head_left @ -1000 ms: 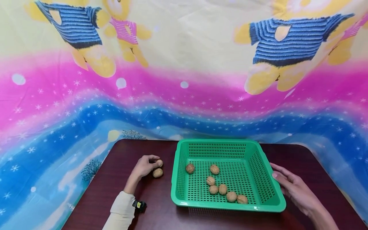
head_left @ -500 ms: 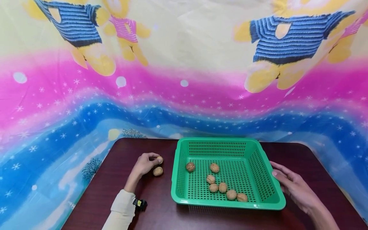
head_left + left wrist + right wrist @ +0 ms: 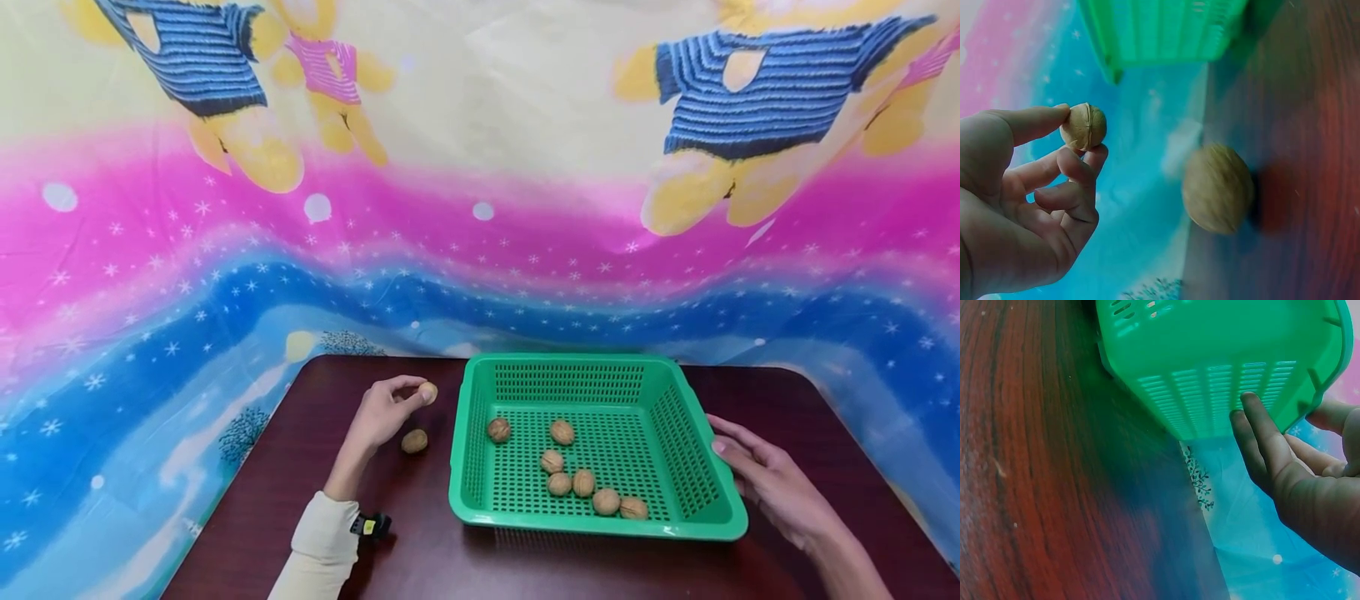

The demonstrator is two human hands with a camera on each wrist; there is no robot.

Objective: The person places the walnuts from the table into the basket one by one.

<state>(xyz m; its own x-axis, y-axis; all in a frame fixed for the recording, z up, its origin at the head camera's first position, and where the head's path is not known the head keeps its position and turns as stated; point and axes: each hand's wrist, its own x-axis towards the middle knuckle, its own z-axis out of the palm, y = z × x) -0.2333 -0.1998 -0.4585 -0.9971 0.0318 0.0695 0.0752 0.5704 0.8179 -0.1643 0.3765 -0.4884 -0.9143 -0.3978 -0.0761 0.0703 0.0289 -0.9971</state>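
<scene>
My left hand point(image 3: 381, 412) pinches a walnut point(image 3: 1084, 127) between thumb and fingertips, raised over the table to the left of the basket. Another walnut point(image 3: 414, 442) lies on the table below this hand. The green plastic basket point(image 3: 600, 528) has slotted walls and holds several walnuts, most of them toward its front; one walnut point(image 3: 498, 430) sits near its left wall. At the basket's right side my right hand point(image 3: 780, 487) holds the rim, thumb at the edge. In the right wrist view its fingers point(image 3: 1263, 434) lie extended along the slotted outer wall.
The dark reddish-brown table point(image 3: 420, 550) has rounded far corners. Right behind it hangs a bright printed cloth point(image 3: 480, 275) with bears and snowflakes. A small black device point(image 3: 371, 526) is worn on the left wrist by the pale sleeve point(image 3: 324, 537).
My left hand has lifted its walnut off the table and moved it slightly toward the basket. The other table walnut stays put. My right hand keeps its place at the rim.
</scene>
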